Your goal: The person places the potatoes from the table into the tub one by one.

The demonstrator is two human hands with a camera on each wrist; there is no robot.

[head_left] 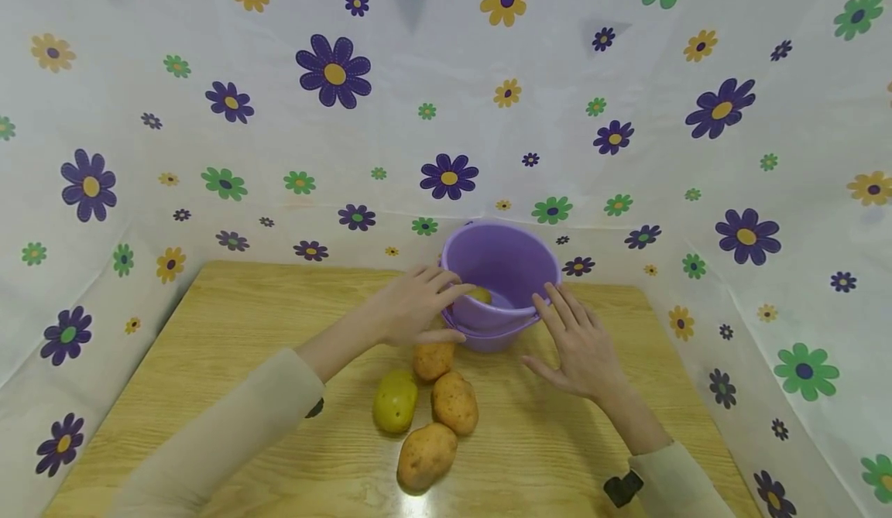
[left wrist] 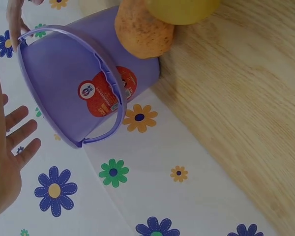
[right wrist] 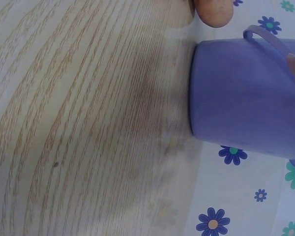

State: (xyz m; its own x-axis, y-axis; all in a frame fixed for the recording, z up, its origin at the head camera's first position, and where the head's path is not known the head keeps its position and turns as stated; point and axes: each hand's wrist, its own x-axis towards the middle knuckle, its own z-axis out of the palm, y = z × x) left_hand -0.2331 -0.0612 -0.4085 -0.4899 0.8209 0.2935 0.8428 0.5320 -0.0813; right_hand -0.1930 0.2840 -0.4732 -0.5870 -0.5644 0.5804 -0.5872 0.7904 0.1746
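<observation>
Floral backdrop behind table (head_left: 209, 363). Bucket (head_left: 499, 270) hides most of potato inside; label visible only from left wrist. Left hand (head_left: 411, 309), right hand (head_left: 578, 344) flank bucket, fingers straight, holding nothing.

Light wood-grain worktop (head_left: 209, 363), nothing fancy. All around it there's a white flowered sheet (head_left: 209, 154) hung up as walls, covered in purple, green and yellow daisies, and its bottom edge drapes onto the worktop's far side.

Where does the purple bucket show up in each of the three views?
Head: bucket at centre, at the table's far edge, between both hands.
Left wrist: upper left, handle and red label facing the camera.
Right wrist: right edge, seen side-on.
Shared landmark: the brown potato touching the bucket's base.
</observation>
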